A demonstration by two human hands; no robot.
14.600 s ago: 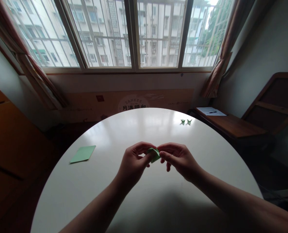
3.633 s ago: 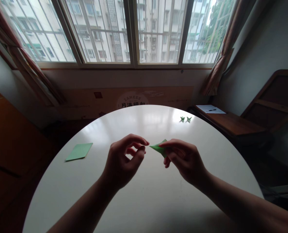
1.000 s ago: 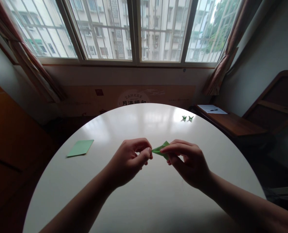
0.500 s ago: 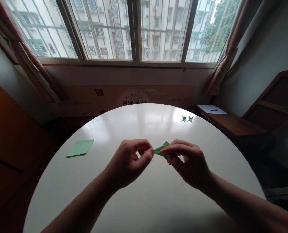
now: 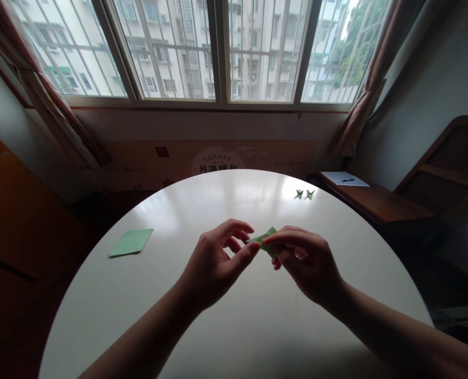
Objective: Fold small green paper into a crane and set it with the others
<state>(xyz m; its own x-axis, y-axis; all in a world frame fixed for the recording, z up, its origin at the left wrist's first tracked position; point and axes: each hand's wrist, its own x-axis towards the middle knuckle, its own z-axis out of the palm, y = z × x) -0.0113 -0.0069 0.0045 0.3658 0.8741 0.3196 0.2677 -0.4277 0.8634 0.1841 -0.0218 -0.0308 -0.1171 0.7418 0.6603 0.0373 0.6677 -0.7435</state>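
A folded piece of green paper (image 5: 263,236) is pinched in my right hand (image 5: 307,263), between thumb and fingertips, above the table. It has a narrow pointed end to the left and a corner sticking up. My left hand (image 5: 222,263) is at that pointed end, its thumb against the paper's lower edge. The left index finger is lifted apart from the thumb, and the other fingers are loosely curved. Part of the folded paper is hidden behind my right fingers.
On the round white table (image 5: 234,337), a stack of green square paper (image 5: 131,243) lies at left. Two small folded green paper figures (image 5: 305,194) stand at the far right. Beyond the table's right edge, a wooden surface (image 5: 392,205) holds a white sheet (image 5: 336,178) and a pen.
My left fingers have opened from their pinch on the paper's tip, and the left thumb has slid right along its lower edge. My right hand keeps its hold.
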